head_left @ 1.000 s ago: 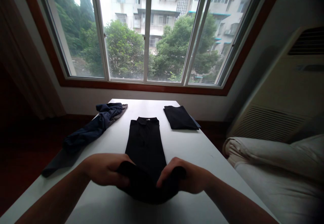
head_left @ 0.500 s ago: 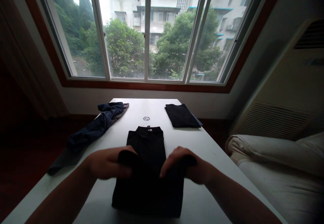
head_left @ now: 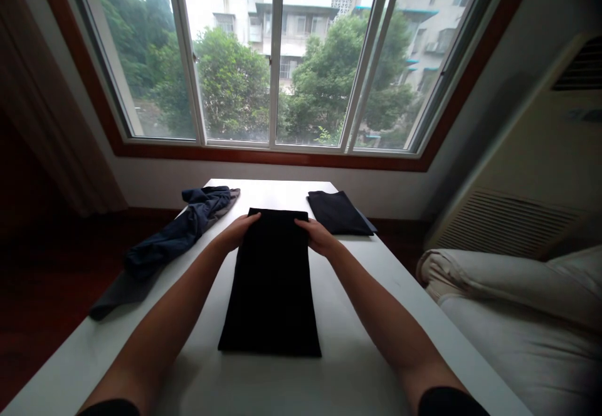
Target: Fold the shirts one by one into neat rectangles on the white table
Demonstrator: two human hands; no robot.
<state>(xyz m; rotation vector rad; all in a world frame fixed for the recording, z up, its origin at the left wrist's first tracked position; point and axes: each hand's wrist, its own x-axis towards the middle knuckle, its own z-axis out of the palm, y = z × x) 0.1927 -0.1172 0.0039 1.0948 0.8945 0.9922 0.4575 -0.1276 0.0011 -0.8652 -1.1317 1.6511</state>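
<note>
A black shirt (head_left: 275, 284), folded to a long rectangle, lies along the middle of the white table (head_left: 362, 315). Its collar, at the far end, is covered by the folded cloth. My left hand (head_left: 239, 230) grips the far left corner, thumb on top and fingers under the fabric. At the far right corner my right hand (head_left: 316, 233) pinches the cloth the same way. Both forearms reach forward on either side of the shirt.
Crumpled dark blue and grey clothes (head_left: 174, 234) lie along the table's left edge. Folded dark garments (head_left: 339, 213) rest at the far right. A pale sofa (head_left: 517, 315) stands to the right, near an air conditioner (head_left: 512, 221); a window (head_left: 273, 58) is beyond.
Both hands have moved forward from the shirt's near part to its far end, carrying cloth over the collar. The shirt's near edge now sits a little farther away and looks flat.
</note>
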